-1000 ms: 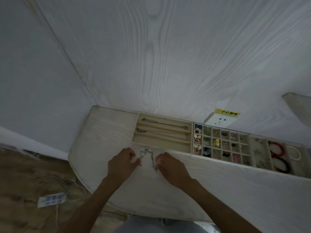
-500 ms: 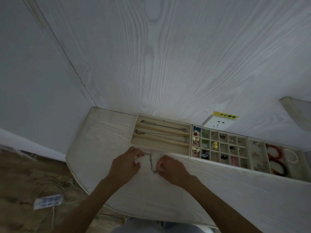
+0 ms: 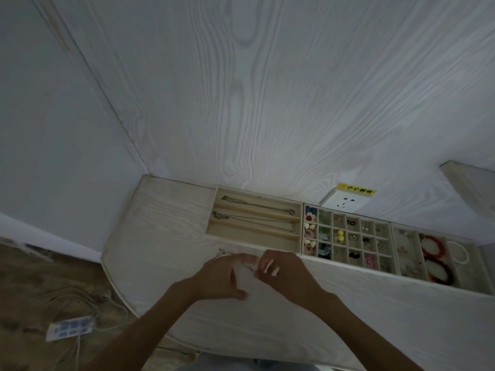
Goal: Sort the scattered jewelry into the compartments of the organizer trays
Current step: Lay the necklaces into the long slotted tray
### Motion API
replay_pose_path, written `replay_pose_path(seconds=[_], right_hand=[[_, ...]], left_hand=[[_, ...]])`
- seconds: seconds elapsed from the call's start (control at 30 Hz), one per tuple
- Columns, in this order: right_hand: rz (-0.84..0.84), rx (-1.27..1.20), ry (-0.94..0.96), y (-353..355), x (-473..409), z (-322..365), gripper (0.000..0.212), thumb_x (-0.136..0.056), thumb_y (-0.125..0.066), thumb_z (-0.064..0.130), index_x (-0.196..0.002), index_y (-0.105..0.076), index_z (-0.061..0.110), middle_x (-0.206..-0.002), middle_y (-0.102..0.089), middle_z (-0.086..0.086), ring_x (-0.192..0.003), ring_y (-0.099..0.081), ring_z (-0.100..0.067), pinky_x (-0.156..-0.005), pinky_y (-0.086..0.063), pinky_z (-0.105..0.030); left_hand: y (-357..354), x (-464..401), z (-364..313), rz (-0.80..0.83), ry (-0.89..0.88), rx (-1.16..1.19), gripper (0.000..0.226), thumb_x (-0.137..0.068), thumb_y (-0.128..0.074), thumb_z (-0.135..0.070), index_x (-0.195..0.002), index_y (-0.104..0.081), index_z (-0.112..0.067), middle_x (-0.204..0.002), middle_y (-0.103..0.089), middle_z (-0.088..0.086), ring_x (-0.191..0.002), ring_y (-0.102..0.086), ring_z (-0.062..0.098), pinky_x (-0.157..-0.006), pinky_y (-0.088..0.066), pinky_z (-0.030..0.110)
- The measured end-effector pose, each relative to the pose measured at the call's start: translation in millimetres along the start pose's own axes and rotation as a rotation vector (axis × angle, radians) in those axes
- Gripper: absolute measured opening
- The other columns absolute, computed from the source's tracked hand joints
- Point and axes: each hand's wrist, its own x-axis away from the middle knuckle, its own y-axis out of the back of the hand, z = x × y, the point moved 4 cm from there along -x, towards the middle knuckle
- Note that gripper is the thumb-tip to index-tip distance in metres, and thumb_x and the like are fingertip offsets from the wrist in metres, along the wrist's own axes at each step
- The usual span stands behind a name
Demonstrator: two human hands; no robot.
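Note:
A thin silver chain necklace (image 3: pixel 223 253) lies on the white table, part of it trailing left of my hands. My left hand (image 3: pixel 222 274) and my right hand (image 3: pixel 284 269) meet over it and pinch the chain between their fingertips. Just behind them sits the long-slot tray (image 3: pixel 211 228), with one chain in each of its two far slots and nothing in its near slot. To its right stand the small-grid tray (image 3: pixel 303 231) with earrings and charms and the bracelet tray (image 3: pixel 392 236) with red bracelets.
A wall socket (image 3: pixel 345 203) with a yellow label sits behind the trays. The table's curved left edge (image 3: pixel 107 266) drops to the floor, where a power strip (image 3: pixel 69 326) and cables lie. A shelf corner (image 3: pixel 468 180) juts out at the right.
The chain was spread in a loop between my hands; they have drawn together and gathered it, and both have shifted slightly right along the table.

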Motion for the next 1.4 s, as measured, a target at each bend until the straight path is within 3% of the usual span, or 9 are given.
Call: replay_pose_path(seconds=[0.17, 0.33, 0.5, 0.6, 0.7, 0.9, 1.03, 1.23, 1.4], right_hand=[[-0.167, -0.398, -0.03, 42, 11, 25, 0.013, -0.074, -0.075, 0.005, -0.079, -0.063, 0.004, -0.09, -0.072, 0.004, -0.081, -0.07, -0.01, -0.075, -0.057, -0.025], [-0.376, -0.655, -0.07, 85, 20, 48, 0.016, -0.073, -0.072, -0.005, -0.076, -0.057, -0.002, -0.082, -0.075, -0.002, -0.08, -0.071, -0.012, -0.066, -0.052, -0.015], [-0.482, -0.537, -0.054, 123, 33, 66, 0.031, -0.076, -0.073, 0.011, -0.105, -0.068, 0.021, -0.076, -0.074, 0.003, -0.073, -0.071, -0.009, -0.068, -0.054, -0.015], [-0.508, -0.488, -0.03, 138, 38, 70, 0.02, -0.076, -0.073, 0.01, -0.093, -0.073, 0.021, -0.078, -0.074, 0.008, -0.076, -0.071, -0.008, -0.065, -0.051, -0.01], [-0.521, -0.453, 0.013, 148, 39, 73, 0.015, -0.076, -0.073, 0.007, -0.087, -0.075, 0.018, -0.08, -0.075, 0.004, -0.076, -0.072, -0.013, -0.068, -0.055, -0.017], [-0.535, -0.437, 0.041, 152, 34, 73, 0.01, -0.078, -0.073, 0.014, -0.087, -0.074, 0.019, -0.075, -0.074, 0.0, -0.069, -0.071, -0.015, -0.071, -0.056, -0.026], [-0.499, -0.471, 0.012, 150, 29, 65, 0.011, -0.078, -0.073, 0.013, -0.085, -0.074, 0.021, -0.076, -0.074, -0.002, -0.069, -0.071, -0.016, -0.075, -0.056, -0.03], [-0.459, -0.497, -0.066, 147, 28, 42, 0.011, -0.078, -0.072, 0.009, -0.087, -0.074, 0.014, -0.075, -0.074, -0.001, -0.066, -0.071, -0.014, -0.062, -0.052, -0.014], [-0.456, -0.453, -0.141, 138, 25, 17, 0.012, -0.078, -0.072, 0.012, -0.09, -0.074, 0.013, -0.077, -0.075, -0.001, -0.065, -0.071, -0.017, -0.061, -0.055, -0.018]], left_hand=[[15, -8, -41, -0.133, -0.134, 0.173, 0.027, -0.077, -0.071, -0.043, -0.103, -0.067, -0.035, -0.101, -0.068, -0.02, -0.081, -0.064, 0.001, -0.074, -0.052, 0.023], [51, -14, -76, -0.214, -0.204, 0.191, 0.006, -0.084, -0.069, -0.022, -0.089, -0.072, -0.023, -0.081, -0.068, -0.016, -0.074, -0.06, -0.007, -0.07, -0.043, 0.008], [84, -19, -108, -0.199, -0.306, 0.143, 0.007, -0.083, -0.07, -0.021, -0.09, -0.072, -0.022, -0.078, -0.068, -0.018, -0.073, -0.06, -0.006, -0.069, -0.042, 0.008], [102, -27, -119, -0.188, -0.325, 0.054, 0.008, -0.084, -0.068, -0.032, -0.09, -0.071, -0.028, -0.081, -0.07, -0.018, -0.077, -0.063, -0.001, -0.072, -0.047, 0.015], [113, -31, -128, -0.162, -0.343, -0.064, 0.013, -0.083, -0.065, -0.042, -0.091, -0.071, -0.033, -0.087, -0.069, -0.021, -0.082, -0.063, 0.002, -0.077, -0.051, 0.025], [116, -37, -138, -0.146, -0.362, -0.224, 0.01, -0.085, -0.063, -0.044, -0.091, -0.069, -0.039, -0.085, -0.067, -0.028, -0.081, -0.061, -0.007, -0.065, -0.037, 0.013], [110, -42, -133, -0.129, -0.336, -0.226, 0.013, -0.084, -0.063, -0.044, -0.092, -0.07, -0.036, -0.085, -0.066, -0.027, -0.083, -0.061, -0.006, -0.071, -0.044, 0.017], [97, -49, -115, -0.063, -0.28, -0.185, 0.011, -0.082, -0.066, -0.044, -0.091, -0.07, -0.038, -0.087, -0.069, -0.023, -0.081, -0.061, -0.006, -0.08, -0.05, 0.024], [92, -52, -85, -0.034, -0.209, -0.334, 0.016, -0.085, -0.063, -0.044, -0.096, -0.07, -0.034, -0.085, -0.066, -0.023, -0.078, -0.059, -0.008, -0.073, -0.045, 0.016]])
